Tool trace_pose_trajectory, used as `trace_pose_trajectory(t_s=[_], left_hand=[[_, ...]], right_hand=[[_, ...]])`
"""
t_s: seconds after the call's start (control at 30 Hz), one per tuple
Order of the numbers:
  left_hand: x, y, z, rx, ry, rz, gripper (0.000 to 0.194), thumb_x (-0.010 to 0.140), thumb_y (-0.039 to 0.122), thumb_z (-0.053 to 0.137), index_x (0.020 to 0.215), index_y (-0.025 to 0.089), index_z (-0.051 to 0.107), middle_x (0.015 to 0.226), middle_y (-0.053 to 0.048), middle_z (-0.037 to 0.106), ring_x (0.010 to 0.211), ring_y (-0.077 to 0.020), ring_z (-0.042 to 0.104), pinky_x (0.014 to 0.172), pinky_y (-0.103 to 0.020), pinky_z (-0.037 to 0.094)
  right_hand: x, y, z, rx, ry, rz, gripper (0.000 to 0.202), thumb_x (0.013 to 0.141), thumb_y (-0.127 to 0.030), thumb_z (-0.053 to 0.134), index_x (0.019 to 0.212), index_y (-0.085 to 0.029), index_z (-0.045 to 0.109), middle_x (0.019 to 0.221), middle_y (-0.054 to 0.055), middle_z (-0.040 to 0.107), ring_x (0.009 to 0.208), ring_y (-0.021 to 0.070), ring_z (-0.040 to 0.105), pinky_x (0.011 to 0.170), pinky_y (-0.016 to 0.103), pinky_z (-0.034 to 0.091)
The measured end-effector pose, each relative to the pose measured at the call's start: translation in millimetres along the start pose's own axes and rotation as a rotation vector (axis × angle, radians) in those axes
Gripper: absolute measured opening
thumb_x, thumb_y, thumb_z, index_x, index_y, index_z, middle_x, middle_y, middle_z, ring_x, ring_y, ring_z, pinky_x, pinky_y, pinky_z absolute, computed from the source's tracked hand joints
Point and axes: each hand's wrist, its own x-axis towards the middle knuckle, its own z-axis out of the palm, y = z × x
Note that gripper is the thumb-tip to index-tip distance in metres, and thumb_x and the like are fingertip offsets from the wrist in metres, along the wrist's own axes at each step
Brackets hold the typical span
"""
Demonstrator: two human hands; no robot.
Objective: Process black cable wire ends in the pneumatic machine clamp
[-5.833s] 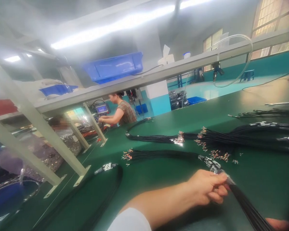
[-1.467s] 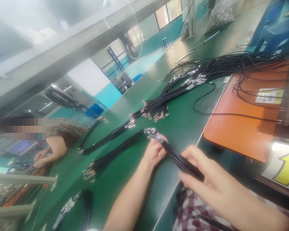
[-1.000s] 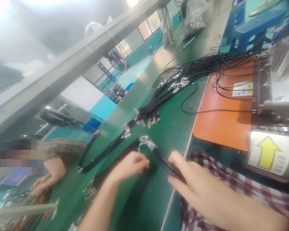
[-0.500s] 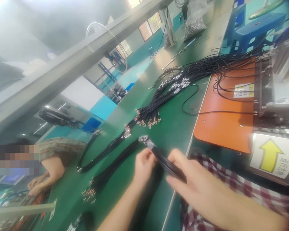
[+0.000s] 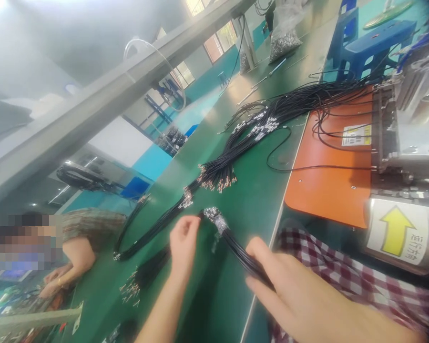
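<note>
A bundle of thin black cables (image 5: 238, 250) runs slantwise over the green table, with a clear-wrapped band and pale connectors (image 5: 214, 216) partway along it. My right hand (image 5: 282, 281) is closed round the near part of this bundle. Left of the band, my left hand (image 5: 184, 238) has its fingers closed on the bundle where it bends away; its fingertips are partly hidden. A shred of clear film (image 5: 215, 244) hangs under the band. Beyond my left hand, the bundle's far end fans out into copper-coloured tips (image 5: 130, 289).
A larger pile of black cables (image 5: 289, 105) lies behind, trailing over an orange plate (image 5: 329, 166) to a machine on the right. Another looped cable bundle (image 5: 153, 228) lies left. A metal beam (image 5: 128, 90) crosses above. A co-worker's arm (image 5: 80, 255) is at far left.
My left hand has moved left from the wrapped band to the bundle beyond it. The band and the clear film are now more exposed. My right hand keeps its hold.
</note>
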Motion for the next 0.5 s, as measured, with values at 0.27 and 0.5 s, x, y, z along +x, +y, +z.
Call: trace_pose_trajectory(t_s=[0.27,0.5], left_hand=[[34,80,24.2,1.074,-0.701,0.442,0.033,0.074,0.038,0.061,0.051,0.015,0.063,0.074,-0.004,0.051,0.06,-0.0141,0.049,0.059,-0.029,0.039],[46,79,15.1,0.714,-0.889,0.406,0.021,0.081,0.03,0.057,0.067,0.015,0.064,0.072,-0.002,0.061,0.062,-0.0112,0.053,0.058,-0.023,0.039]], right_hand=[[-4,-5,7,-0.072,-0.061,-0.034,0.019,0.089,-0.012,0.039,0.104,-0.019,0.048,0.065,0.001,0.062,0.053,0.0187,0.06,0.043,0.026,0.029],[-9,1,8,-0.002,-0.024,0.085,0.014,0.094,-0.024,0.037,0.105,-0.024,0.045,0.071,0.001,0.062,0.065,0.0208,0.063,0.052,0.027,0.042]])
